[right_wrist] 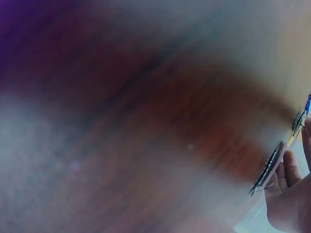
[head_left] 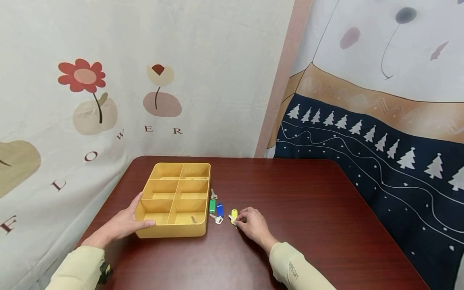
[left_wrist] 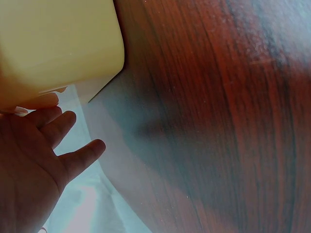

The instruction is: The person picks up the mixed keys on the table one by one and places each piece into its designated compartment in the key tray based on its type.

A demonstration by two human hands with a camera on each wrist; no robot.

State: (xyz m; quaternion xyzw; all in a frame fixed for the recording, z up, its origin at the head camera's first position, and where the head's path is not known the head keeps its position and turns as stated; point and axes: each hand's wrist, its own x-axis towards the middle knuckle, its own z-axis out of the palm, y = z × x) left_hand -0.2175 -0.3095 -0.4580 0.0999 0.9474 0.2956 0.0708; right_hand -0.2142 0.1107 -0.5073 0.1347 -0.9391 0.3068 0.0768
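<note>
A yellow storage box (head_left: 172,230) with six compartments stands on the table's left part. My left hand (head_left: 121,221) grips its near left corner, thumb over the front rim and fingers along the side. In the left wrist view, part of that hand (left_wrist: 29,170) shows beside the box wall (left_wrist: 58,43). My right hand (head_left: 253,227) pinches a key (head_left: 232,218) with a yellow tag (head_left: 234,213), low over the table. At the right wrist view's edge, the key (right_wrist: 268,167) is beside the fingers (right_wrist: 290,167). Between hand and box lie keys with a green tag (head_left: 212,206) and a blue tag (head_left: 220,210).
A small metal piece (head_left: 193,220) lies in the box's near right compartment. Small dark bits, too small to identify, show in the far right one. The dark red table (head_left: 301,209) extends to the right, with patterned cloth (head_left: 362,169) hanging behind and beside it.
</note>
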